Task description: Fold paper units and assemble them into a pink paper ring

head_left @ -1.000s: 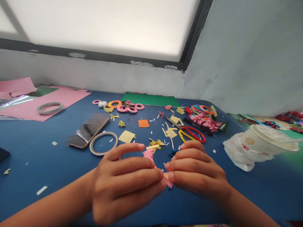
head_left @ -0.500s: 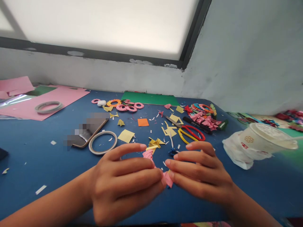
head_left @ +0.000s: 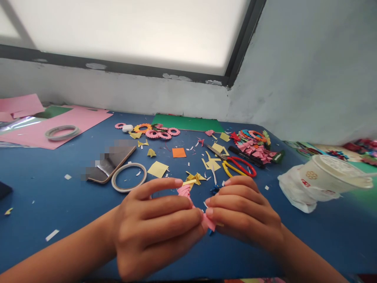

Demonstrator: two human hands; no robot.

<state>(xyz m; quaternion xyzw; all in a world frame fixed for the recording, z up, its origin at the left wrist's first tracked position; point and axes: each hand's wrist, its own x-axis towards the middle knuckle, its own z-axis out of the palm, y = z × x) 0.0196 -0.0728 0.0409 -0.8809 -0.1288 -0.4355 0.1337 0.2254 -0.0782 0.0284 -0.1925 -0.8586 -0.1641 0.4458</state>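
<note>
Between my hands is a pink folded-paper piece (head_left: 185, 191) with pleated, overlapping folds, partly covered by my fingers. My left hand (head_left: 160, 218) is closed around it, the index finger stretched along the top beside a narrow yellow strip (head_left: 189, 182). At the piece's lower right end, the fingertips of my right hand (head_left: 246, 212) pinch the paper; the thumb is hidden. A bit of yellow (head_left: 219, 224) peeks out under the right fingers. Just beyond lie crumpled yellow paper folds (head_left: 196, 178) and a small blue object (head_left: 215, 189), partly covered.
Red-and-yellow-handled scissors (head_left: 240, 167) lie beside a black marker (head_left: 246, 155) and a pile of folded paper pieces (head_left: 256, 145). Left are a tape roll (head_left: 114, 184) and a phone (head_left: 113, 163). A paper cup (head_left: 326, 177) in a plastic bag stands at right. Paper scraps dot the blue table (head_left: 88, 212).
My right hand's fingers have drawn in closer together at the end of the pink piece, its index finger shifting left. My left hand keeps its hold almost unmoved.
</note>
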